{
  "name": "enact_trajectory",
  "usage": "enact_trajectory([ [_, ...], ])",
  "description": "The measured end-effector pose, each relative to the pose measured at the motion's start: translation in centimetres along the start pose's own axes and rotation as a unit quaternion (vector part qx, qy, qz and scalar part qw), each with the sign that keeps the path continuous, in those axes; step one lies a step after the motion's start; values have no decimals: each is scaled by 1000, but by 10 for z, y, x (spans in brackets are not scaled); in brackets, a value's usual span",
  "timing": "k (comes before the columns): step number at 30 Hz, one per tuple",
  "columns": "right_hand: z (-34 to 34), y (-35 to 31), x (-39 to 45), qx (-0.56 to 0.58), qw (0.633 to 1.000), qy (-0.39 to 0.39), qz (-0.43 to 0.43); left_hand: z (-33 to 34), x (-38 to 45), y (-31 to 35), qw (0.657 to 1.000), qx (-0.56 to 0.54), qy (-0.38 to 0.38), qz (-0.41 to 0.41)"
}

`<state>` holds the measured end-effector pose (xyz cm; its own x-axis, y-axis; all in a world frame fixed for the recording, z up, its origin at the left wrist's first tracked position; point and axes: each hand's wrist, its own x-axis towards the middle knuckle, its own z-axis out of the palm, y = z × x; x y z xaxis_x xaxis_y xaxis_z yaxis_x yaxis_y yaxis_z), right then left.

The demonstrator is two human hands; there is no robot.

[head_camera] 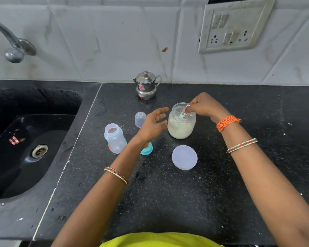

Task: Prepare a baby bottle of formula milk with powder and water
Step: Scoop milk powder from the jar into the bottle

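A clear jar of pale formula powder stands open on the black counter. My right hand pinches the handle of a light green scoop that reaches down into the jar. My left hand hovers just left of the jar, fingers spread, holding nothing. The open translucent baby bottle stands upright to the left. Its clear cap sits behind it, and the teal nipple ring lies partly hidden under my left wrist. The jar's round lid lies flat in front of the jar.
A small lidded steel pot stands by the tiled wall. A black sink with a tap lies to the left. A switch and socket plate is on the wall at right. The counter's front edge is near my body.
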<state>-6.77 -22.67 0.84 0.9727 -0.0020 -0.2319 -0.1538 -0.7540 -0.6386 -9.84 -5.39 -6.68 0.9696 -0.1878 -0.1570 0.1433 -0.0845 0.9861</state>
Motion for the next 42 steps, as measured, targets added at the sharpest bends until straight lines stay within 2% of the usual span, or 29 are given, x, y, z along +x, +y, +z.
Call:
enact_trajectory([
  [24,1,6,-5,59,998,20,22,-12,-9,-5,1000,18,5,-16],
  [30,-1,5,-5,74,997,-4,32,-12,-10,-6,1000,13,6,-15],
  [34,-4,9,-5,105,994,18,37,-13,-9,-5,1000,5,12,-3],
  [42,-19,17,-12,216,967,133,19,-21,-18,12,997,-14,47,59],
])
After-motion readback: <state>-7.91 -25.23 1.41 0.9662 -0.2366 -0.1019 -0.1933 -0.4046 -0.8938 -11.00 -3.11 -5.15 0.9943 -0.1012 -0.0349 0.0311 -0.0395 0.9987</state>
